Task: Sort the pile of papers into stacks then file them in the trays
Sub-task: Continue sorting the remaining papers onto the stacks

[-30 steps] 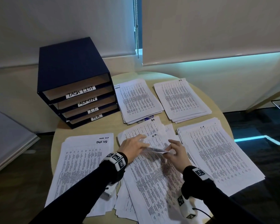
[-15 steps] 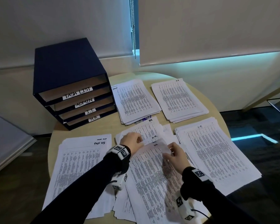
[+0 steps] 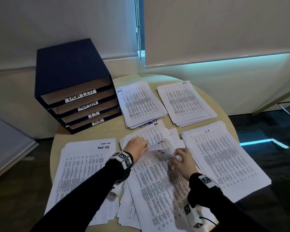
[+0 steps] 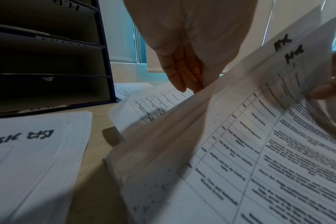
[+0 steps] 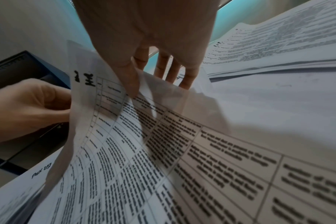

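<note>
A loose pile of printed sheets (image 3: 157,190) lies at the table's front centre. My right hand (image 3: 176,155) pinches the top right corner of its upper sheets (image 3: 162,153) and bends them up, thumb on top (image 5: 131,87), fingers behind. Handwritten "H.R." marks show on the lifted sheets (image 4: 259,91). My left hand (image 3: 146,145) holds their left edge, fingers curled at the paper (image 5: 29,109). The dark blue tray unit (image 3: 70,72) stands at the back left, slots labelled TASK LIST, ADMIN, I.T., H.R.
Sorted stacks surround the pile: Task List (image 3: 84,168) at the left, Admin (image 3: 139,104) behind, H.R. (image 3: 186,102) at the back right, I.T. (image 3: 224,159) at the right. The round table (image 3: 94,133) ends close to the stacks. Blinds hang behind.
My right hand let the raised corner sink half a second ago and now lifts the upper sheets' corner again. My left hand has stayed at their left edge.
</note>
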Demonstrator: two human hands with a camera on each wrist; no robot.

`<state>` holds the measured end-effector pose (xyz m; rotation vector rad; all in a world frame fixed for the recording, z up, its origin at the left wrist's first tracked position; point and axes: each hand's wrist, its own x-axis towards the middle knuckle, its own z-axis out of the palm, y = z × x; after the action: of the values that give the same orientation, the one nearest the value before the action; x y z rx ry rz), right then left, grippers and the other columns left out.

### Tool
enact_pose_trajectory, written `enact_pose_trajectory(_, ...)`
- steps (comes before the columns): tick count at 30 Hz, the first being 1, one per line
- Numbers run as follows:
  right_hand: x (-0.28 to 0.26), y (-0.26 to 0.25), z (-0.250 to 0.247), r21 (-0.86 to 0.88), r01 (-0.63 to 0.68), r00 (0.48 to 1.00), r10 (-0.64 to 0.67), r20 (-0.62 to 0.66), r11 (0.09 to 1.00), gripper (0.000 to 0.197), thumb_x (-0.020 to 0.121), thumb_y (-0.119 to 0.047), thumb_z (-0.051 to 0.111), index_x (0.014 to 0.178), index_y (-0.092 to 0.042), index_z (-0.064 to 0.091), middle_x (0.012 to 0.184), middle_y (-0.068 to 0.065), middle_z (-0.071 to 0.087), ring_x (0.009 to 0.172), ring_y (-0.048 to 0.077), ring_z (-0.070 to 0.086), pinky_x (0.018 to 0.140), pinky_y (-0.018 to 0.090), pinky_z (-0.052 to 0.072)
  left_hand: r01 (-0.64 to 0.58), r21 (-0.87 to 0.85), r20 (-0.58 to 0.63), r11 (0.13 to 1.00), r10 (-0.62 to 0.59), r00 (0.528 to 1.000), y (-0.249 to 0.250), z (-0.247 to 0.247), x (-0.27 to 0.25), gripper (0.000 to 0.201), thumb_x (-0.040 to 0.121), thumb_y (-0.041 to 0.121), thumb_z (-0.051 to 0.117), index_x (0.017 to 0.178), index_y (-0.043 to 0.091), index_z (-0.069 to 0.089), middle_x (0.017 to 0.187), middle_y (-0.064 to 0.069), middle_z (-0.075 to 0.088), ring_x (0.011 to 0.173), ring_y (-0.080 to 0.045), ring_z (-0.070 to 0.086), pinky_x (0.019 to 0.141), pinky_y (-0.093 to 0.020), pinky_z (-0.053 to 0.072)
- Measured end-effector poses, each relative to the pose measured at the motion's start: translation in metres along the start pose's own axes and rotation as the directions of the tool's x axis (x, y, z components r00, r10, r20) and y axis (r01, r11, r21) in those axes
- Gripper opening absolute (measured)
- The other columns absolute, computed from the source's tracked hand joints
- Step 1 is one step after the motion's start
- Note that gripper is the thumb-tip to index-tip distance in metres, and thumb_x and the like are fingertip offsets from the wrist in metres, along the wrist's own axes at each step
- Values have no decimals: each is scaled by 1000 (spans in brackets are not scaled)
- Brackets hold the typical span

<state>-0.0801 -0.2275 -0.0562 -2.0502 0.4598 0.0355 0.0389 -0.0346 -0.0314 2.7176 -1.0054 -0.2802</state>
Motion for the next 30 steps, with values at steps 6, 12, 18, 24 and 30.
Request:
enact_pose_trajectory(6, 5, 1, 0, -44, 12, 999, -11, 34, 999, 19, 81, -20, 73, 73, -18, 56, 140, 1, 43, 131, 19, 37, 96, 29, 27, -65, 64, -20, 996, 66, 998, 0, -2, -8, 16, 99, 17, 51, 104, 13, 66, 93, -4, 62, 88, -21, 56, 80, -31, 47)
enact_pose_trajectory(12, 5, 9, 1, -16, 58, 998, -58, 7, 998, 25, 81, -27, 73, 73, -10, 57, 140, -4, 44, 127, 17, 40, 93, 26, 36, -144, -17, -17, 989, 144, 989, 1, 1, -14, 16, 95, 20, 59, 106, 13, 68, 99, -1, 65, 90, -16, 61, 84, -28, 51)
enact_pose_trajectory(18, 5, 13, 5, 54, -12, 1000, 11, 29, 998, 22, 82, -24, 71, 103, -25, 64, 122, 3, 60, 116, 19, 54, 97, 33, 43, -26, -159, 19, 987, 29, 999, 4, -6, -9, 12, 93, 13, 57, 88, 9, 67, 92, -3, 68, 86, -16, 60, 83, -28, 48)
enact_pose_trajectory(24, -2, 0, 0, 85, -18, 1000, 18, 6, 996, 21, 85, -16, 69, 78, -3, 54, 85, 13, 68, 61, 28, 66, 55, 38, 53, 43, -245, 30, 969, -37, 999, -1, -8, 1, 18, 84, 12, 68, 70, 19, 60, 73, 1, 63, 72, -15, 61, 68, -25, 49)
enact_pose_trajectory(30, -1, -1, 1, 82, -21, 1000, 20, 20, 996, 24, 85, -15, 68, 78, 0, 52, 80, 15, 66, 58, 19, 61, 54, 33, 52, 64, -306, 38, 950, -55, 998, -6, -3, 4, 23, 82, 18, 66, 65, 18, 51, 66, 4, 55, 62, -11, 46, 62, -27, 42)
